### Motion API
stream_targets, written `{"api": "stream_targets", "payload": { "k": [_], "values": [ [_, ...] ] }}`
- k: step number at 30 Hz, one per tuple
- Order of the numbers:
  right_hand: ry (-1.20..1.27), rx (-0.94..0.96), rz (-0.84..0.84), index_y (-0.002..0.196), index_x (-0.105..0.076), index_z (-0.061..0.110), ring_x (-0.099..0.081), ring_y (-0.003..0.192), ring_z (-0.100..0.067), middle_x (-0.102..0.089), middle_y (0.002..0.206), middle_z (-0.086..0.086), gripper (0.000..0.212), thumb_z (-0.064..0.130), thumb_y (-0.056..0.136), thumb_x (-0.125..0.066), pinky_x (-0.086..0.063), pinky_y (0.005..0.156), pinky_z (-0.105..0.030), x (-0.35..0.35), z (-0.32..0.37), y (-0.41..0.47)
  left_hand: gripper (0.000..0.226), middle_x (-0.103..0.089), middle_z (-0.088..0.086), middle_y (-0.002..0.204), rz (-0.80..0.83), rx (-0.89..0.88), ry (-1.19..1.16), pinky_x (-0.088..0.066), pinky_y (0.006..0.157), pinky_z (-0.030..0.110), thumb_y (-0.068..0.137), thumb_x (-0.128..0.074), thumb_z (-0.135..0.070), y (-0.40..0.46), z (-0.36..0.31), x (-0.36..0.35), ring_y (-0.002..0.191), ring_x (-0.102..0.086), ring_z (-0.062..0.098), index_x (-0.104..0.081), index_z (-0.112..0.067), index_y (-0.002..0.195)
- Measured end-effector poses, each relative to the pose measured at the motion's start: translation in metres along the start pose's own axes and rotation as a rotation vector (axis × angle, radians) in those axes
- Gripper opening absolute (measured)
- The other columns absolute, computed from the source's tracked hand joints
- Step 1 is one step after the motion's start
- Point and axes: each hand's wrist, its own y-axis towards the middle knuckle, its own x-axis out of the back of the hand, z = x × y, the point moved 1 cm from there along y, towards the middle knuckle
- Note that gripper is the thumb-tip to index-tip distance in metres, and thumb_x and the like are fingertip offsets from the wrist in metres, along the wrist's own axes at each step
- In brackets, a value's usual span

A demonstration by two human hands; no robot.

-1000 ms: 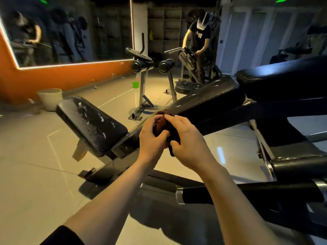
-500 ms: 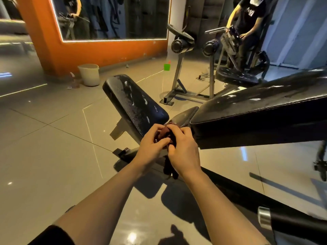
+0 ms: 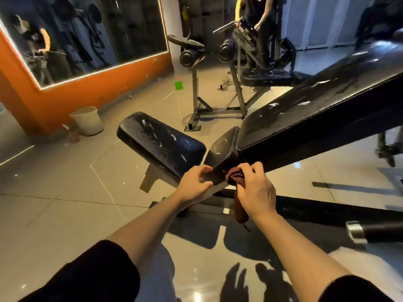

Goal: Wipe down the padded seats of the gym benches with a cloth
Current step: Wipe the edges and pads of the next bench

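Orange wall (image 3: 91,99) and a mirror (image 3: 87,38) fill the upper left of the frame, with a pale bucket (image 3: 87,120) on the floor below them. Right of that, at centre, lies the worn seat pad (image 3: 161,144), its long axis running from upper left down to lower right, toward the hands. The left hand (image 3: 194,185) sits just below the pad's near end, fingers curled onto the edge of the small middle pad (image 3: 222,151); whether it truly grips or only steadies there is hard to tell. Just beside it to the right, the right hand (image 3: 255,190) has its fingers closed round a bunched brown cloth (image 3: 234,177), one tail hanging under the wrist. The cloth touches or nearly touches the middle pad's near edge. From there the long backrest (image 3: 322,105) rises to the upper right. The seat pad lies up and to the left of the cloth, so wiping it likely means carrying the right hand across over the left.
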Motion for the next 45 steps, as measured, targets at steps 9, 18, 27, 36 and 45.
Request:
{"api": "stream_targets", "payload": {
  "k": [9,18,27,36,45],
  "values": [
    [-0.064,-0.025,-0.333,0.110,-0.063,0.008,-0.063,0.082,-0.032,-0.056,0.104,-0.016,0.038,0.005,0.075,-0.079,-0.060,0.061,-0.039,-0.067,0.017,0.012,0.082,-0.015,-0.004,0.159,0.184,-0.266,0.255,-0.021,0.115,0.024,0.088,-0.065,-0.015,0.032,0.058,-0.009,0.144,-0.021,0.013,-0.015,-0.023,0.153],
    [-0.169,-0.172,-0.449,0.099,-0.068,0.002,-0.064,0.081,-0.033,-0.059,0.098,-0.019,0.026,0.000,0.075,-0.077,-0.056,0.065,-0.035,-0.113,0.044,0.008,0.090,-0.012,-0.001,0.160,0.333,-0.457,0.253,-0.028,0.115,0.031,0.087,-0.066,-0.019,0.051,0.079,0.004,0.144,-0.022,0.017,-0.008,-0.021,0.155],
    [-0.408,-0.237,-0.305,0.104,-0.059,0.008,-0.056,0.076,-0.029,-0.052,0.100,-0.016,0.026,0.010,0.081,-0.072,-0.045,0.053,-0.030,-0.080,0.084,0.027,0.092,-0.003,0.000,0.162,0.454,-0.488,0.193,-0.032,0.111,0.030,0.086,-0.066,-0.022,0.057,0.081,0.013,0.144,-0.022,0.019,-0.005,-0.020,0.155],
    [-0.460,-0.328,-0.174,0.101,-0.059,0.010,-0.054,0.079,-0.022,-0.052,0.104,-0.010,0.017,0.015,0.087,-0.067,-0.036,0.062,-0.025,-0.078,0.053,0.013,0.095,0.006,-0.006,0.162,0.358,-0.644,0.250,-0.012,0.115,0.024,0.086,-0.066,-0.018,0.057,0.107,0.003,0.146,-0.012,0.014,0.000,-0.024,0.154],
    [-0.268,-0.423,-0.395,0.099,-0.058,0.011,-0.057,0.089,-0.028,-0.048,0.108,-0.011,0.020,0.008,0.083,-0.070,-0.050,0.065,-0.031,-0.117,0.078,0.014,0.088,-0.006,-0.006,0.162,0.379,-0.631,0.146,-0.027,0.112,0.028,0.086,-0.066,-0.020,0.064,0.106,0.006,0.145,-0.018,0.015,-0.011,-0.027,0.154]
  ]
}}
